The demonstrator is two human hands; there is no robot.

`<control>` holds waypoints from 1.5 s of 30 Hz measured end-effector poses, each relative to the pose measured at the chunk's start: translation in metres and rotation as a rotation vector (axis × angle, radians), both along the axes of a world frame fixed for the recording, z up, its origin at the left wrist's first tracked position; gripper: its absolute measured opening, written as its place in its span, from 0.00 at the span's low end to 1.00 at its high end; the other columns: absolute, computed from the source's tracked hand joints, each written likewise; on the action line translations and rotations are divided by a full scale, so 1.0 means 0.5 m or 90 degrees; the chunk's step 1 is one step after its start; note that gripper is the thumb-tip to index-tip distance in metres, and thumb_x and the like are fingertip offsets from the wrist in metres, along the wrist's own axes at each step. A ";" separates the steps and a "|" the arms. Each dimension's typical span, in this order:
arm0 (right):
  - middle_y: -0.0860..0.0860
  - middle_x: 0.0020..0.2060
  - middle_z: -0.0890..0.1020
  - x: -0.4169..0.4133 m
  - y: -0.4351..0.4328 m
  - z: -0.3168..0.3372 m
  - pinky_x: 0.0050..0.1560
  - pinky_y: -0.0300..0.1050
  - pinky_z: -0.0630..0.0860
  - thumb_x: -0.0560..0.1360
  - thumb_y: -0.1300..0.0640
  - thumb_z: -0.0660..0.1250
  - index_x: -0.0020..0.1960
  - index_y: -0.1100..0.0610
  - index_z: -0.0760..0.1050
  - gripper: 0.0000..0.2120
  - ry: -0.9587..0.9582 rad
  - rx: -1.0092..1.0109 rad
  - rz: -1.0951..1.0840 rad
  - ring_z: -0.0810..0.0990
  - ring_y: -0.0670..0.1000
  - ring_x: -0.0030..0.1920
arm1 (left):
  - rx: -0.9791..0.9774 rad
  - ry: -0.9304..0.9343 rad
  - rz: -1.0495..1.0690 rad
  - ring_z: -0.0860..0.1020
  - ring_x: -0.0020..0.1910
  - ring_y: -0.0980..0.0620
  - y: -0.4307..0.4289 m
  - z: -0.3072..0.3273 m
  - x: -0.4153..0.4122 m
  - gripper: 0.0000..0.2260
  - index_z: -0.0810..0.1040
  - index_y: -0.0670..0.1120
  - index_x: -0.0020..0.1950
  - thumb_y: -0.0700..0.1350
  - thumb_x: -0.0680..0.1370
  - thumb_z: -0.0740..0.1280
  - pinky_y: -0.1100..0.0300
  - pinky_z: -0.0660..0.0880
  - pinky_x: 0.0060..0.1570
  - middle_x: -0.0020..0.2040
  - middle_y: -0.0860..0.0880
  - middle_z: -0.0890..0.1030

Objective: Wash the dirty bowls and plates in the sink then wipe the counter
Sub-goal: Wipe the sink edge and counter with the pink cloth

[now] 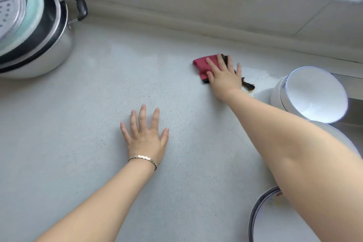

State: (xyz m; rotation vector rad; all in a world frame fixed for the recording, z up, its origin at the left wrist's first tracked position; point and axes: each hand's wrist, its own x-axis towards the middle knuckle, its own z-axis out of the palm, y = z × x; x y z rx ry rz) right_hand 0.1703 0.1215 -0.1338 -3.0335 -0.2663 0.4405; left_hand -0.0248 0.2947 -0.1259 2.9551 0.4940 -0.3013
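So the right hand is stretched out far across the table, arm nearly straight, reaching toward the back wall. It's pressing down flat on a red cloth, with the fingers straight and a bit spread on top of it, not curled around it. A dark bit of the cloth pokes out from under the wrist side of the palm. The cloth sits on the table near the back edge, and there's a shiny wet patch just to its right.

The left hand is planted palm-down on the bare table closer to the person, fingers released and fanned out, holding nothing. There's a metal bracelet on that wrist.

Over on the right a white bowl is tipped on its side with the opening facing the camera, right by the right forearm. Another white dish is mostly hidden under that arm, and a dark-rimmed plate peeks out at the bottom right.

Top left there's a steel pot with a black handle, with a teal basin and a perforated metal plate stacked in it.
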 end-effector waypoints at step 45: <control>0.71 0.67 0.66 -0.592 0.107 0.014 0.61 0.66 0.67 0.71 0.49 0.56 0.68 0.67 0.65 0.31 0.145 0.187 -0.453 0.66 0.73 0.64 | -0.075 0.145 0.078 0.56 0.74 0.49 0.087 0.077 -0.273 0.22 0.61 0.47 0.73 0.44 0.78 0.57 0.53 0.50 0.72 0.76 0.48 0.56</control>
